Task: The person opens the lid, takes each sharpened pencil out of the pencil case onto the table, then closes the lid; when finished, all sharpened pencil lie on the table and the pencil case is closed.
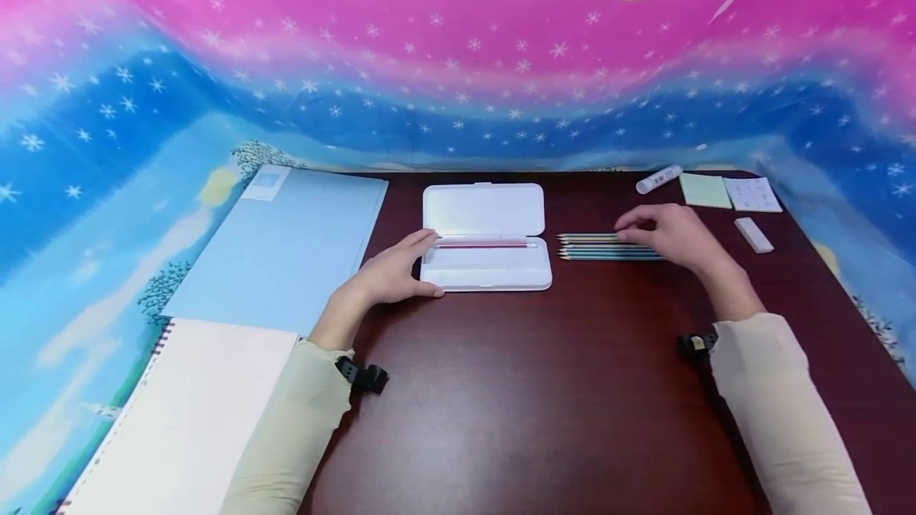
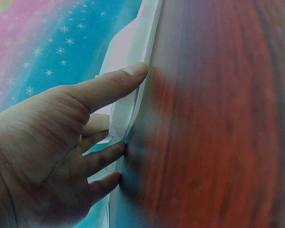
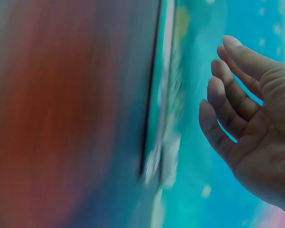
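Note:
A white pencil case (image 1: 488, 276) lies with its lid (image 1: 483, 211) raised at the back. Reddish pencils (image 1: 487, 244) lie along the back of its tray. My left hand (image 1: 390, 270) grips the case's left end, thumb on the front edge; in the left wrist view the thumb (image 2: 128, 76) lies over the case wall (image 2: 126, 111). Several pencils (image 1: 601, 251), mostly blue-green, lie side by side to the right of the case, tips toward it. Over their far ends is my right hand (image 1: 676, 235). Its fingers (image 3: 223, 104) are loosely bent with nothing between them.
Behind the right hand lie a glue stick (image 1: 658, 180), a green note pad (image 1: 705, 191) and a printed white pad (image 1: 753, 195). A white eraser (image 1: 754, 235) is at the right. A light blue folder (image 1: 286, 245) and spiral notebook (image 1: 186, 412) cover the left side.

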Motion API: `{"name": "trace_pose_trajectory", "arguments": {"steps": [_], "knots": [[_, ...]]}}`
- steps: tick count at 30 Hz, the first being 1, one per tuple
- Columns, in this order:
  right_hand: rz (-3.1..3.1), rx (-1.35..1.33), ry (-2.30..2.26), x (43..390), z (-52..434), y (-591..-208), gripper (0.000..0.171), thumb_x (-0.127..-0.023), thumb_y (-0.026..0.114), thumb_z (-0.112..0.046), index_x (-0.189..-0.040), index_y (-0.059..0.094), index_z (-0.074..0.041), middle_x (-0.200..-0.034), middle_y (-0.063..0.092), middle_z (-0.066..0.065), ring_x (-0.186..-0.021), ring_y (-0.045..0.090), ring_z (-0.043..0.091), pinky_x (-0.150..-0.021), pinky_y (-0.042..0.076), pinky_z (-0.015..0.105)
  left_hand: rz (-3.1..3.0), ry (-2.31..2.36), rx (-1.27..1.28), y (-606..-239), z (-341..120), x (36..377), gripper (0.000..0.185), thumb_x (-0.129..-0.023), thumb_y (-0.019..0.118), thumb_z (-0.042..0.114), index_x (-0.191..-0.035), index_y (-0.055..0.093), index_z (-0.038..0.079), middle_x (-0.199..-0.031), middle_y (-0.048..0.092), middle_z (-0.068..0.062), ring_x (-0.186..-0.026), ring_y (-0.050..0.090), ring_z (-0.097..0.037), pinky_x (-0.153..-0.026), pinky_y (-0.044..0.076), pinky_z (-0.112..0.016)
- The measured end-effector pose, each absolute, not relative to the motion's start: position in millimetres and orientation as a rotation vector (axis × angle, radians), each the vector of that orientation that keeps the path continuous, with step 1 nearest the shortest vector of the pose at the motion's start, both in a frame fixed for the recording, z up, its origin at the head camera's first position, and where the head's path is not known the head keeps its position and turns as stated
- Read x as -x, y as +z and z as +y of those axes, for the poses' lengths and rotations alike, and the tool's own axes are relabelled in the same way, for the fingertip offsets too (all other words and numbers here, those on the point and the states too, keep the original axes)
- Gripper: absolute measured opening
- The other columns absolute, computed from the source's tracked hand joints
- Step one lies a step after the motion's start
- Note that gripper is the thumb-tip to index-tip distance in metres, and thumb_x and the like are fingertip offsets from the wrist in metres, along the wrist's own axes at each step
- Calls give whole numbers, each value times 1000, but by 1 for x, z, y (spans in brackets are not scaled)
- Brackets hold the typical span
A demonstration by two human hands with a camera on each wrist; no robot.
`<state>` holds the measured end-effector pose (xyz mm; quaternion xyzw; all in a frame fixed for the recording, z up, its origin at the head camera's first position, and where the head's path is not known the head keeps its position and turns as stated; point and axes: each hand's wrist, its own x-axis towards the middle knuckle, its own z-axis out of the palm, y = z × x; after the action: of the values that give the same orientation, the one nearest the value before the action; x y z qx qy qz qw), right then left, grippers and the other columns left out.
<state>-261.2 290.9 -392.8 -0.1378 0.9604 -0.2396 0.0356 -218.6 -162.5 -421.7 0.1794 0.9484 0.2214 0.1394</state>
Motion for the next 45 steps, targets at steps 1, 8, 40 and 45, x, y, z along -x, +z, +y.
{"name": "trace_pose_trajectory", "arguments": {"steps": [1,8,40,45], "knots": [[2943,453,-750,262,280,-391,24,-98,68,-33,-112,77,-16,-107,76,11,-89,58,25,-78,45,39,2740,637,-518,-422,-162,219,102,-84,78,50,-163,23,17,-170,22,-6,-155,28,-28,-122,31,-52],[2861,765,-728,266,202,-391,21,-97,70,-25,-114,79,-16,-111,78,7,-101,68,25,-95,52,46,2749,636,-511,-423,-162,219,102,-83,79,49,-163,24,17,-170,23,-6,-155,28,-29,-121,32,-53],[2956,846,-634,259,206,-384,10,-92,75,-18,-100,80,-20,-101,76,3,-92,65,22,-88,51,45,2745,621,-507,-423,-160,220,102,-83,79,50,-163,24,17,-170,23,-5,-155,29,-28,-121,33,-53],[3022,783,-665,255,248,-385,9,-90,77,-15,-98,81,-19,-98,77,3,-88,66,21,-81,50,42,2746,621,-512,-423,-160,221,102,-83,80,49,-163,24,16,-170,23,-4,-155,29,-28,-121,33,-53]]}}
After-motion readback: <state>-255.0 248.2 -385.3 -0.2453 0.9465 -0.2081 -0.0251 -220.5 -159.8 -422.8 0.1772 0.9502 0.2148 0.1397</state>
